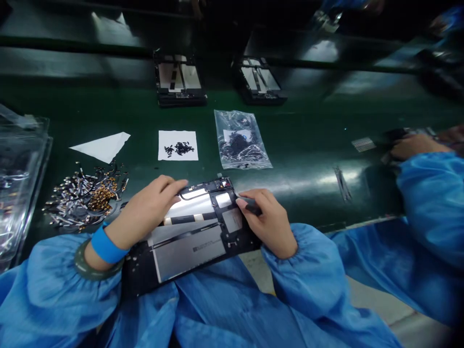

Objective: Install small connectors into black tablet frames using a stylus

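An opened tablet chassis [192, 241] with silver battery plates lies at the near edge of the green bench, partly over my lap. My left hand [148, 210] rests on its upper left part, fingers stretched flat towards a cable near the top edge. My right hand [270, 220] is at the chassis's right edge, fingers pinched round a dark slim tool [250, 204] whose tip points at the top right corner.
A heap of small flex parts [85, 198] lies left. White paper with tiny screws [178, 146], a plastic bag of parts [241, 140] and a paper scrap [103, 146] sit ahead. Two more chassis [179, 79] [259, 82] lie beyond. A co-worker's blue sleeve [431, 193] is right. Clear trays [18, 174] stand left.
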Available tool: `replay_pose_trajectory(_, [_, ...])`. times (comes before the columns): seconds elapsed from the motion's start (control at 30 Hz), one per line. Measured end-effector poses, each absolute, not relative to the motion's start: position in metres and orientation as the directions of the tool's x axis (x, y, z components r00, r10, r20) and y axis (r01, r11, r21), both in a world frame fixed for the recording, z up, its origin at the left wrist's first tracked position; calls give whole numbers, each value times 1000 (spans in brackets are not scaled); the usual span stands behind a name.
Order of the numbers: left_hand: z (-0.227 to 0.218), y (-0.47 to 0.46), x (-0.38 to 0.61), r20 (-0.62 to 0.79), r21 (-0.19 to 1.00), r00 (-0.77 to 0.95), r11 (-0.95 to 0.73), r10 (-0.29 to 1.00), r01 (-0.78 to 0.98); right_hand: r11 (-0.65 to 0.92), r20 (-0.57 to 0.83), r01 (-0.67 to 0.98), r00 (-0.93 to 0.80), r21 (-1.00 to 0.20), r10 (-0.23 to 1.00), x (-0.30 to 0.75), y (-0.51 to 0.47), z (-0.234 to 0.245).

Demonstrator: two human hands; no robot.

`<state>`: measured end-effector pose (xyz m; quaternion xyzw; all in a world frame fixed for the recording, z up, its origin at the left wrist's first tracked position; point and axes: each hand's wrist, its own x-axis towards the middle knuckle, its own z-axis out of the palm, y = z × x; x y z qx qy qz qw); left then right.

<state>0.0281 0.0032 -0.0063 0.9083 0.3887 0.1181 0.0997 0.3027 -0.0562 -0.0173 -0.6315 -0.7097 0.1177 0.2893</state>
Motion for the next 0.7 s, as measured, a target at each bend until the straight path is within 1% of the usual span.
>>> replay_pose_trajectory(0.03, [-6,2,28,153,241,711,-724,686,646,233,346,840,-57,-491,936,298,-54,-15])
replay_pose_trajectory(0.07, [-7,2,28,160,203,749,-764,643,612,283,398,852,-97,-440,912,292,-50,-13])
replay_pose_trajectory(0.1, [-7,1,28,158,165,777,-792,609,588,323,414,865,-151,-384,898,285,-47,-11])
replay_pose_trajectory(0.17, [-8,0,28,162,106,791,-808,589,580,371,368,883,-256,-287,894,272,-39,-10])
replay_pose_trajectory(0.2, [-9,0,29,166,89,789,-806,591,585,378,325,887,-287,-265,901,266,-35,-10])
replay_pose_trajectory(0.23, [-9,0,29,171,76,787,-805,592,589,373,283,888,-298,-267,912,262,-32,-10])
replay_pose_trajectory(0.27, [-9,0,30,177,65,787,-805,591,590,357,249,887,-289,-293,924,259,-29,-11])
replay_pose_trajectory(0.37, [-8,0,32,185,39,792,-810,581,585,294,200,850,-227,-438,953,256,-23,-13])
replay_pose_trajectory(0.47, [-8,0,32,176,38,791,-807,586,589,301,212,757,-216,-580,953,259,-20,-14])
replay_pose_trajectory(0.53, [-9,-1,31,167,49,785,-800,596,598,304,222,702,-209,-643,952,261,-18,-14])
replay_pose_trajectory(0.6, [-10,-2,31,156,61,779,-793,608,606,287,221,688,-185,-667,958,261,-17,-15])
replay_pose_trajectory(0.7, [-10,-2,32,145,78,768,-781,624,619,262,209,733,-166,-628,964,259,-17,-15])
